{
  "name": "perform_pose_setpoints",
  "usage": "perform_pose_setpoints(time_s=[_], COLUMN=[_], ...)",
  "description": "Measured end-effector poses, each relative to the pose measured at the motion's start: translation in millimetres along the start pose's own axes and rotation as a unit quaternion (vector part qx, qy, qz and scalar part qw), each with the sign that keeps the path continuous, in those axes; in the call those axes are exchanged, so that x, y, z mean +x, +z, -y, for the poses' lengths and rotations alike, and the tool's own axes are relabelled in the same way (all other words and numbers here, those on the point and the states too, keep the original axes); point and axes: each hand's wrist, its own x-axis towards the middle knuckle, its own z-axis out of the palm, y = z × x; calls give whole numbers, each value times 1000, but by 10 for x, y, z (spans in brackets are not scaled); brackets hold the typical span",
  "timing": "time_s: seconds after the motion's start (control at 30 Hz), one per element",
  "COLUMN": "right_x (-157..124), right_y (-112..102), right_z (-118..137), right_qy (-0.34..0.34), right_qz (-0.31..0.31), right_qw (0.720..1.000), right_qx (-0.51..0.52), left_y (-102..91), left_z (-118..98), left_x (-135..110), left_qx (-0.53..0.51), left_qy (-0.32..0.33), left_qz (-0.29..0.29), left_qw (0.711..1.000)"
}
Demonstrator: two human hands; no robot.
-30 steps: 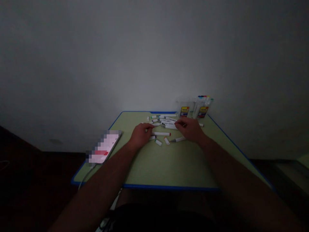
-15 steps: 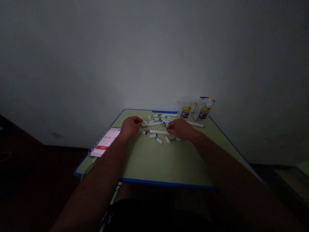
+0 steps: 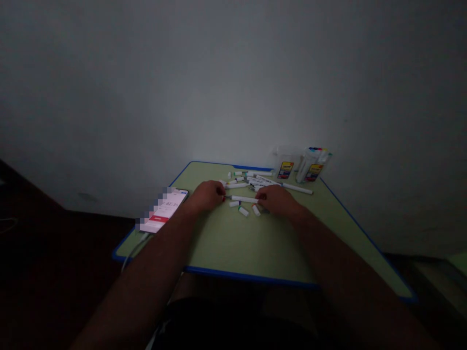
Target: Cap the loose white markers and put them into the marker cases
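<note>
marker (image 3: 243, 199) looks light, stiff and slick, best pinched mid-barrel. left hand (image 3: 207, 195) curls at its nine o'clock tip, right hand (image 3: 276, 200) at three o'clock; i cannot tell whether either grips it.

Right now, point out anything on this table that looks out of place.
White marker pens lie scattered outside the two clear plastic boxes at the green table's far right corner. Small loose white caps lie between the left hand and right hand.
</note>
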Motion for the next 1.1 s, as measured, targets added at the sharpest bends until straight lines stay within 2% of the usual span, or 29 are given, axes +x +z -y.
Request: perform_pose_setpoints(time_s=[0.3,0.6,0.8,0.97,1.1], right_x=[-25,-24,-38,-61,-93], right_y=[27,97,115,53,-8], right_z=[-9,-18,-21,-37,-14], right_qy=[33,11,12,38,46], right_qz=[-36,-39,-69,-128,-169], right_qw=[999,999,996,989,983], right_qx=[-1,31,54,59,57], left_y=[8,90,102,67,45], left_z=[-63,-3,1,-119,-204], left_x=[-21,10,35,-3,-59], left_qx=[54,25,-74,-219,-262], left_qy=[0,15,19,89,112], left_qz=[19,-47,-85,-155,-158], left_qw=[998,998,993,959,945])
